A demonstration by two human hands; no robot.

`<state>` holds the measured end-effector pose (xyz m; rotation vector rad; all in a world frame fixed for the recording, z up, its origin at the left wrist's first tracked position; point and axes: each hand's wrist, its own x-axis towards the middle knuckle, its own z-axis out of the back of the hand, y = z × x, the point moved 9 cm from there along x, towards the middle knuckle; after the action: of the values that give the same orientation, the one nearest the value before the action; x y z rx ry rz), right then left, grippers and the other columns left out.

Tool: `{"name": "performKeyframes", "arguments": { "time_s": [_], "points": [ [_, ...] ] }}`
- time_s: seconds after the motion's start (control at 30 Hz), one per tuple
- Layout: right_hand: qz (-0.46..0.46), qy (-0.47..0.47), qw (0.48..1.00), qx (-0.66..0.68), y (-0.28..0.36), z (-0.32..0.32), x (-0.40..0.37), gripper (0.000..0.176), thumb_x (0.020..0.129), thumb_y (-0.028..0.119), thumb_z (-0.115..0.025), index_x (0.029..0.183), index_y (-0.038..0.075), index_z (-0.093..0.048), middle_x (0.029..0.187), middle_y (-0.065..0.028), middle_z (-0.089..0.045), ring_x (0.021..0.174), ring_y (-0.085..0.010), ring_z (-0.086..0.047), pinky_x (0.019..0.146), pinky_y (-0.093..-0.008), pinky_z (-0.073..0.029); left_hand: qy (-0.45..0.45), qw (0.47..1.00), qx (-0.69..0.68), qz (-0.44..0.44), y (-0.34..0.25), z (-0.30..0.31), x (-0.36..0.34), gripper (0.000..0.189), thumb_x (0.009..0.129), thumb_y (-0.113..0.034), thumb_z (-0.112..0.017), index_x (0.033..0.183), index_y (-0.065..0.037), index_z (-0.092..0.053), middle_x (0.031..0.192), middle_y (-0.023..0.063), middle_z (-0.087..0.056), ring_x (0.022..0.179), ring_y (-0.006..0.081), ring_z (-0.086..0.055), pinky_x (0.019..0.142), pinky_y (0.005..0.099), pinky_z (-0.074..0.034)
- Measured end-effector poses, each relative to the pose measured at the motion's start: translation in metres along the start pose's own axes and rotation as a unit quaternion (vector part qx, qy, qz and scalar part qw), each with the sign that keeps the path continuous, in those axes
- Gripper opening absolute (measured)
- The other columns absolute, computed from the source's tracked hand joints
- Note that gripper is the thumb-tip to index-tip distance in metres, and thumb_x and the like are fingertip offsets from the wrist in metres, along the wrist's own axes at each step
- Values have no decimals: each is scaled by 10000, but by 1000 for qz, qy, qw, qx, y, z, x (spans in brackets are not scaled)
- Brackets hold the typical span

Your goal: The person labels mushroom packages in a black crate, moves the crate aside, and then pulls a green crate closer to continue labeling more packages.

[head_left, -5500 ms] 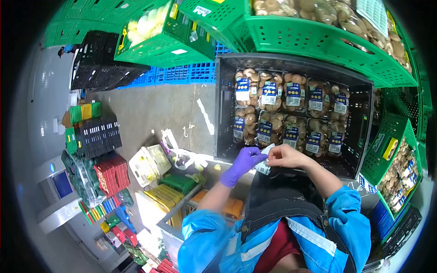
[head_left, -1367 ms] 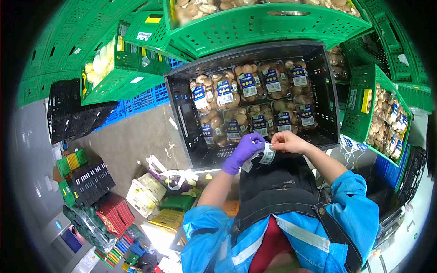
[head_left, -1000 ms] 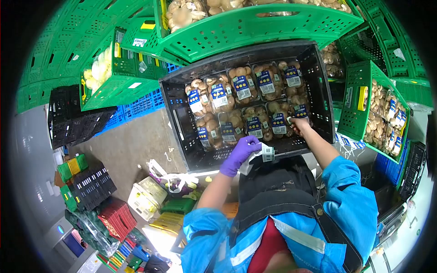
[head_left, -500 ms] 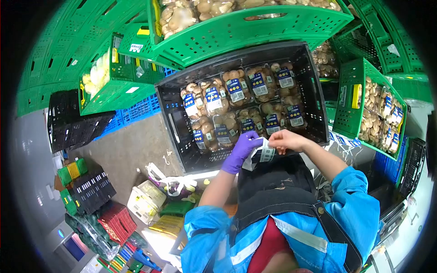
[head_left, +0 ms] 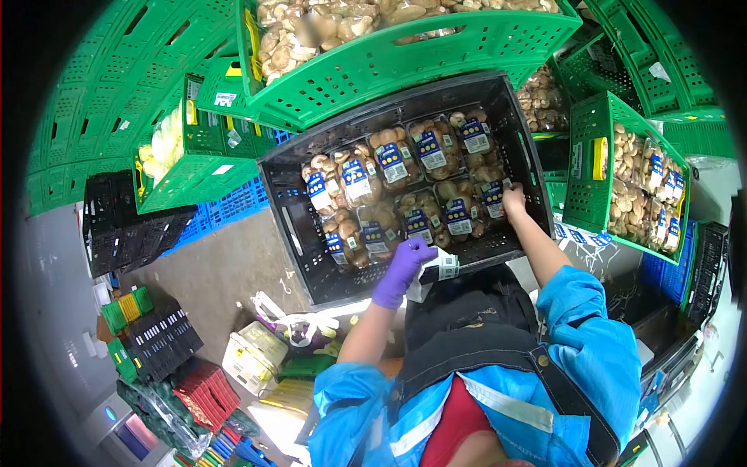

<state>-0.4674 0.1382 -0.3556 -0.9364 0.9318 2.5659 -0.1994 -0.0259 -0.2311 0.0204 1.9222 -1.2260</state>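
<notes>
My left hand [head_left: 405, 265], in a purple glove, is closed on a white strip of printed stickers [head_left: 447, 265] at the near edge of the black crate [head_left: 342, 286]. My bare right hand [head_left: 513, 201] reaches into the crate's right side. Its fingertips are pinched around a small white sticker [head_left: 506, 184] at the corner of a mushroom pack [head_left: 493, 199], touching the pack beside its blue and white label. Several other clear packs of brown mushrooms [head_left: 395, 159] lie in two rows, each with a blue and white label.
A green crate of mushrooms [head_left: 420, 58] stands behind the black crate. Another green crate [head_left: 587, 167] with labelled packs is at the right. To the left are a green crate of pale produce [head_left: 165, 140], black crates [head_left: 124, 214] and a cream container [head_left: 253, 352] on the floor.
My right hand has left the sticker strip and moved forward and right to the mushroom pack at the crate's right. My left hand has shifted slightly left and down, still holding the strip.
</notes>
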Motion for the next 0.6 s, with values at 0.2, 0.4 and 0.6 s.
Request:
{"name": "performKeyframes", "arguments": {
  "time_s": [0.2,0.4,0.6],
  "points": [
    [22,-40,990,-135,1,-2,2,405,889,381,-378,1201,124,-387,1048,-257,-579,1016,-433,-529,860,-485,-407,-2,1000,-2,4,13,9,-4,213,696,-95,-634,592,-117,-449,616,-58,-398,599,57,-365,544,233,-310],
    [52,-119,987,-98,12,9,-16,402,890,400,-368,1175,120,-406,1042,-263,-580,1010,-427,-539,848,-483,-416,-4,1000,-29,6,29,16,-5,214,696,-102,-646,595,-119,-459,622,-56,-412,597,55,-365,544,223,-309],
    [-8,-36,960,-278,-5,0,2,648,880,521,-281,1282,26,-392,1130,-220,-563,1090,-356,-522,893,-430,-420,-4,1000,-27,9,36,22,-7,206,696,-101,-649,602,-118,-467,618,-57,-413,588,52,-364,538,220,-307]
  ]
}}
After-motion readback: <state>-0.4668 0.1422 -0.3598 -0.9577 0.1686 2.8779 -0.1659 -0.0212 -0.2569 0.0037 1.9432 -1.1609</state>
